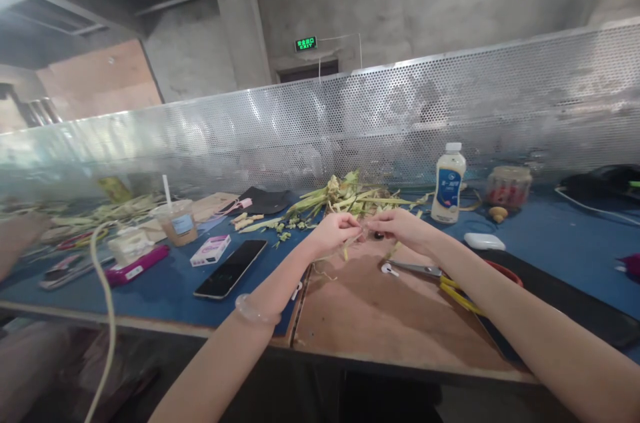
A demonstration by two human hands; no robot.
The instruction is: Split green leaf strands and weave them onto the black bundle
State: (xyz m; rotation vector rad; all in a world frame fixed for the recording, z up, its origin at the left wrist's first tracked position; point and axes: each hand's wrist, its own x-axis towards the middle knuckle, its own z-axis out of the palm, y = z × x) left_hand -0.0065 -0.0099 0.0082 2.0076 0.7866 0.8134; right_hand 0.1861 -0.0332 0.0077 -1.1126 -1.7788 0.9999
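My left hand (336, 234) and my right hand (403, 229) meet above the wooden board (360, 323), fingertips pinched close together. Between them is something small and thin that I cannot make out; a small dark round spot shows by the right fingers. Below the left fingers hangs a short yellow-green strip (345, 253). A bangle (257, 309) circles my left wrist. Just beyond both hands spreads a pile of dried pale-green husk-like strips (345, 193). Scissors (463, 296) with yellow and red handles lie partly under my right forearm, beside a white earbud (389, 269).
Left of me lie a phone (231, 268), a small box (211, 251) and a drink cup (177, 224) with a straw. A bottle (449, 186) and a jar (509, 187) stand at right. A perforated metal screen (300, 136) backs the table. Another person's blurred arm (17, 243) shows far left.
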